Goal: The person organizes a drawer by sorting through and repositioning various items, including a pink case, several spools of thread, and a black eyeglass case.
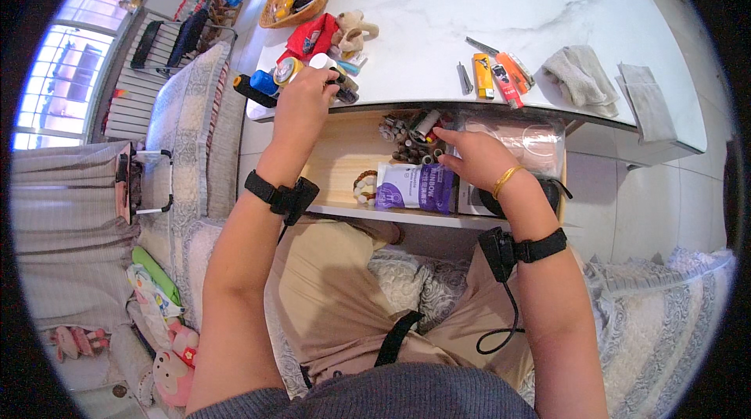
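Bottles and spools stand or lie at the table's left corner: a blue-capped bottle (pixel 264 83), a black spool or bottle (pixel 254 91) and a yellow-rimmed round container (pixel 287 70). My left hand (pixel 311 90) is over them, its fingers on a small dark item (pixel 342 90); its grip is partly hidden. Below the tabletop is a pulled-out wooden drawer (pixel 334 143). Inside it, my right hand (pixel 475 155) reaches with its index finger beside a white roll (pixel 427 124) among small dark cylinders (pixel 410 154). A purple and white packet (pixel 415 187) and a beaded bracelet (pixel 365 187) lie near the drawer's front.
On the marble-patterned table (pixel 446 2) are a wicker basket (pixel 320 8), a red pouch (pixel 314 34), a plush toy (pixel 354 29), a yellow packet (pixel 483 75), nail clippers (pixel 464 78) and grey cloths (pixel 578 75). A clear plastic pack (pixel 528 143) lies in the drawer's right part.
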`<move>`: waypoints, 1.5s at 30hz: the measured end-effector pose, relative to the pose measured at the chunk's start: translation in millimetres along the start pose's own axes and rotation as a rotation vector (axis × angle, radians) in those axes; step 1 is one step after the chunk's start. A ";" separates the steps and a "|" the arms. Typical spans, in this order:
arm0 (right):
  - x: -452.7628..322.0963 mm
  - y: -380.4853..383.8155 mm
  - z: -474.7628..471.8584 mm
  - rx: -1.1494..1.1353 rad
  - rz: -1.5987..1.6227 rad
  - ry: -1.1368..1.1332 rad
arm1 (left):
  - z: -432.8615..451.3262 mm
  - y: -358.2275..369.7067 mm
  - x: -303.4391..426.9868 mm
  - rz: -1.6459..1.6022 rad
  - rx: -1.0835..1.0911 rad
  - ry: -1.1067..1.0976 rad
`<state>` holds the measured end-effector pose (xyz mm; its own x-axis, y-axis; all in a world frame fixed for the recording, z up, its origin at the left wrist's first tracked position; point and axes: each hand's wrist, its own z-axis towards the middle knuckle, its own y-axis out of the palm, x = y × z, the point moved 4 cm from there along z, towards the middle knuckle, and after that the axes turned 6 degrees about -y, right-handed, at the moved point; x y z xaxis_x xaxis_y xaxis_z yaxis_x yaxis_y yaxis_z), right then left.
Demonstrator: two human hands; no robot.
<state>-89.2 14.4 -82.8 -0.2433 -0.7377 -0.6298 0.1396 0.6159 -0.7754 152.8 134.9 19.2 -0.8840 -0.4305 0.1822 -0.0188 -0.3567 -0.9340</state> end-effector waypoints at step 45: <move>0.0 0.4 0.1 -0.014 0.039 0.012 | -65.5 164.1 -11.2 0.060 -0.624 0.027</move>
<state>-89.1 14.7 -83.2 -0.2490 -0.7100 -0.6587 0.1357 0.6478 -0.7496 129.0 135.5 -156.2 -0.9031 -0.4110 0.1240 -0.2312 0.2222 -0.9472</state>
